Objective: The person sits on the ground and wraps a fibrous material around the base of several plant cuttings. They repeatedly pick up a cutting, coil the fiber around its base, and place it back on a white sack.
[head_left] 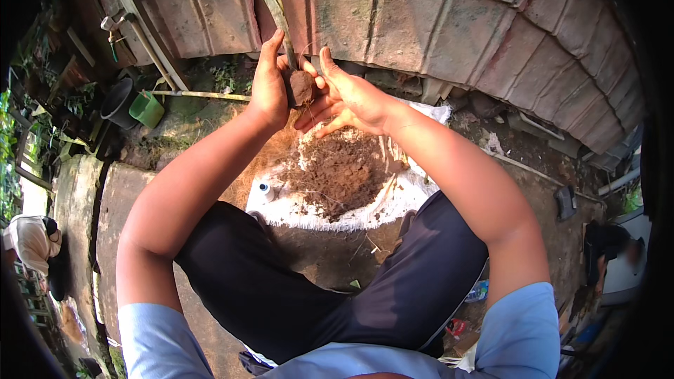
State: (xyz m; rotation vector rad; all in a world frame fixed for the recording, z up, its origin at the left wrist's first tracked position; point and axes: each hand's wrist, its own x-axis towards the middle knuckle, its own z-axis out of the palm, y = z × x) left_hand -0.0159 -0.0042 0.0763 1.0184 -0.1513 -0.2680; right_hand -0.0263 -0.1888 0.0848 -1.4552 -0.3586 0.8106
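Note:
Above the soil pile, my left hand (pixel 269 84) holds a plant cutting (pixel 301 89) upright, its thumb along the stem. The cutting has a pale green, cut-off leaf top and a round, dark brown ball of soil at its base, with thin roots hanging below. My right hand (pixel 354 102) is beside the ball, thumb raised and fingers spread; whether its fingertips touch the ball is hard to tell. Beneath both hands, loose brown soil (pixel 337 175) is heaped on a white woven sack (pixel 309 222). Brown fibre (pixel 270 154) lies at the heap's left.
A small white container (pixel 265 191) stands on the sack's left. Clay roof tiles (pixel 414 14) span the far side. A dark bucket (pixel 119 103) and green bucket (pixel 147 109) are at far left. Another person (pixel 609 249) is at the right edge; a plastic bottle (pixel 477 291) lies nearer.

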